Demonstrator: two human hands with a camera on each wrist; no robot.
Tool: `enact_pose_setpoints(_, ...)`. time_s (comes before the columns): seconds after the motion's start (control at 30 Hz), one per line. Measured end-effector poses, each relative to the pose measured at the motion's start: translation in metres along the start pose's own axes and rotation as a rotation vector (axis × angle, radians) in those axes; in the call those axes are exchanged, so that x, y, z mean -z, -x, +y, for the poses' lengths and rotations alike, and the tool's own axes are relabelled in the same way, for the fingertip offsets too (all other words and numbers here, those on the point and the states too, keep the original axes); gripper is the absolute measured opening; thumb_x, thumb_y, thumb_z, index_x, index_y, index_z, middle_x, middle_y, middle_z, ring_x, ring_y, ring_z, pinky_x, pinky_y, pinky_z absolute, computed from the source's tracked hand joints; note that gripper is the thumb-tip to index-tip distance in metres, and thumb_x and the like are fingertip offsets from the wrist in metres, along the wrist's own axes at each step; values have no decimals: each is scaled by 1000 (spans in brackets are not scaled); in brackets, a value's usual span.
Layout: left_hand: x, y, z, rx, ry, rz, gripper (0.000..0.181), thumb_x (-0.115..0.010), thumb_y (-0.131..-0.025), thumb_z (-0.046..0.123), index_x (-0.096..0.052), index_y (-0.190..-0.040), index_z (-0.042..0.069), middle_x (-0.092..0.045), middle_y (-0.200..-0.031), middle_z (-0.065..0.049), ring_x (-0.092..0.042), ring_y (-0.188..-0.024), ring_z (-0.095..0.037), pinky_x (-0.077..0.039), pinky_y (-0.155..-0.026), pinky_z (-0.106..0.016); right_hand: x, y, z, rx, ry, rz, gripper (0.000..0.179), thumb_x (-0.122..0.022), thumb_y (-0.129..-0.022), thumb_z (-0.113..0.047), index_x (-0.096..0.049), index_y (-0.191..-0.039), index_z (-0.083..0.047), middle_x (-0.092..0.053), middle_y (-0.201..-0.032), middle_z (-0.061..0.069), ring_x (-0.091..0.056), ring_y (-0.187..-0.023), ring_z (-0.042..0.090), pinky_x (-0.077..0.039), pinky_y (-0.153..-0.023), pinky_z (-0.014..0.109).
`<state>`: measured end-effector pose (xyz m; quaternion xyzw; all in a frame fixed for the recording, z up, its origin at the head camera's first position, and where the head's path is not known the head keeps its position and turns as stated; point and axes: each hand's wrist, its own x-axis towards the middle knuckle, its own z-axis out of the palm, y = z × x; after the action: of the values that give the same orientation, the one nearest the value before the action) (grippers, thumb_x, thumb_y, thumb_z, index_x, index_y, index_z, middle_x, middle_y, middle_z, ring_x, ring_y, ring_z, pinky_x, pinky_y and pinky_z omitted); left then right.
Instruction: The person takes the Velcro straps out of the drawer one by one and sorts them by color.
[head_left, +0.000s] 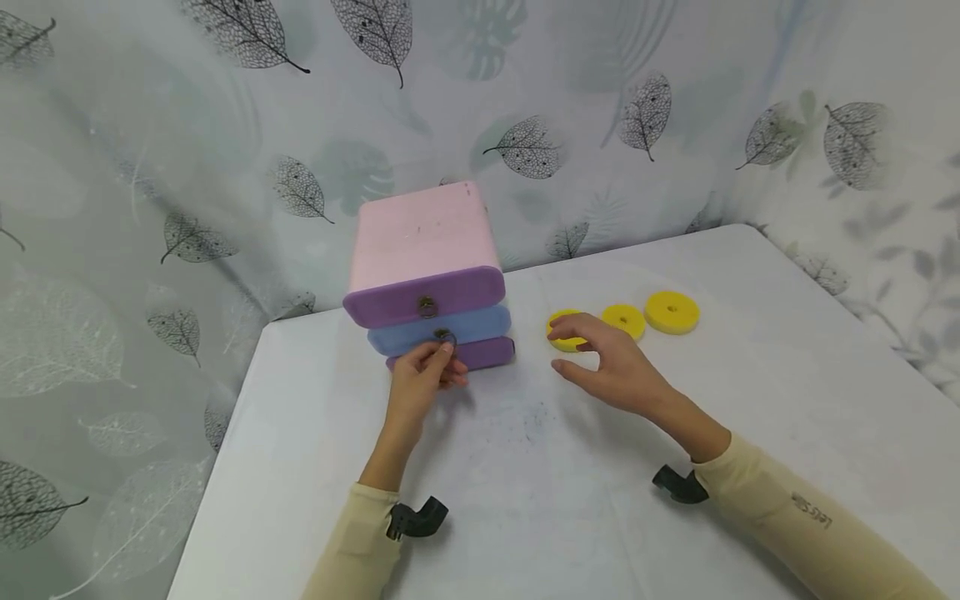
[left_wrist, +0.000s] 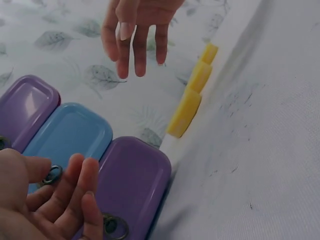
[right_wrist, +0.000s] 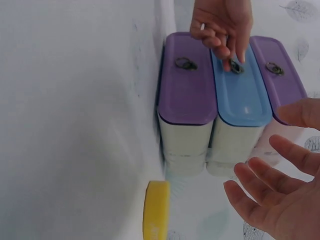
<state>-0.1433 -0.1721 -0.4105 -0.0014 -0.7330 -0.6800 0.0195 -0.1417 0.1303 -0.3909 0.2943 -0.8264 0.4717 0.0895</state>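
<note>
Evidently the left hand (head_left: 420, 379) — the nearer — pinches the round metal ring (right_wrist: 236, 67) on the blue plastic drawer (head_left: 483, 323). Right of that drawer, the right hand (head_left: 618, 367) hovers half-open, empty.

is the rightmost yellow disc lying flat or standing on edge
Flat: the yellow disc shows its broad face and centre hole upward in the head view.

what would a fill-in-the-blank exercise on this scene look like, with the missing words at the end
1. The left hand holds a ring on a drawer front coloured ____.
2. The top of the uppermost drawer box is coloured ____.
3. On the table, the number of yellow discs is ____.
4. The other hand, nearer the discs, is the person's ____ one.

Missing words: blue; pink; three; right.
</note>
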Motion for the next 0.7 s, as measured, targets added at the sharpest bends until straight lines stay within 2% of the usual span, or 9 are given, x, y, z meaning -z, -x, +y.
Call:
enact_pose_setpoints(0.2, -3, 3, 3, -30, -6, 20, 27, -61, -107, 15, -66, -109, -11, -73, -85, -18, -73, -70, -24, -58, -78, -49, -9, -3, -11, 84, 12, -41, 40, -77, -92, -6, -65, -131, -8, -66, -132, 1, -62, -121, 21, -53, -97, 48)
enact_pose_setpoints(0.27, -3, 6, 3, -52, -7, 33, 25, -61, -106, 11, -65, -107, -13, -72, -84, -20, -72, -70, -25, -58, -80, -55, -12, -9, -17, 122, 6, -59, 43, -76, -93, -6, -64, -134, -7, -66, -134, 2, -62, -123, 21, -51, -99, 48)
enact_pose_setpoints(0.37, -2, 11, 4, -71, -3, 51, 22, -62, -105, 7, -66, -104, -14, -70, -83, -22, -71, -70, -28, -57, -79, -58, -16, -21, -29, 182, 15, -97, 45, -74, -94, -9, -62, -137, -4, -65, -136, 5, -60, -127, 23, -48, -104, 48)
enact_pose_setpoints(0.43, 0, 13, 5, -75, -22, 63, 22, -62, -104, 7, -66, -102, -14, -71, -83, -21, -71, -71, -31, -57, -78, -57, -20, -32, -37, 227, 30, -127, 46, -74, -95, -10, -61, -138, -2, -65, -137, 8, -59, -128, 24, -46, -106, 46)
enact_pose_setpoints(0.53, 0, 16, 7, -75, -95, 87, 23, -63, -103, 10, -69, -100, -11, -73, -83, -17, -73, -78, -36, -58, -76, -49, -25, -48, -46, 283, 52, -160, 47, -75, -95, -10, -60, -138, 1, -65, -136, 12, -60, -127, 25, -46, -107, 44)
enact_pose_setpoints(0.6, 0, 18, 8, -68, -144, 103, 23, -63, -103, 12, -70, -101, -9, -75, -85, -13, -74, -84, -39, -56, -74, -43, -29, -57, -51, 301, 60, -174, 47, -75, -95, -9, -59, -138, 2, -65, -135, 14, -61, -123, 28, -47, -105, 43)
enact_pose_setpoints(0.7, -2, 19, 10, -55, -174, 122, 21, -63, -102, 13, -71, -101, -7, -75, -88, -11, -74, -90, -35, -53, -75, -42, -32, -69, -56, 299, 68, -190, 50, -75, -95, -9, -57, -139, 2, -64, -135, 15, -63, -119, 30, -48, -103, 42)
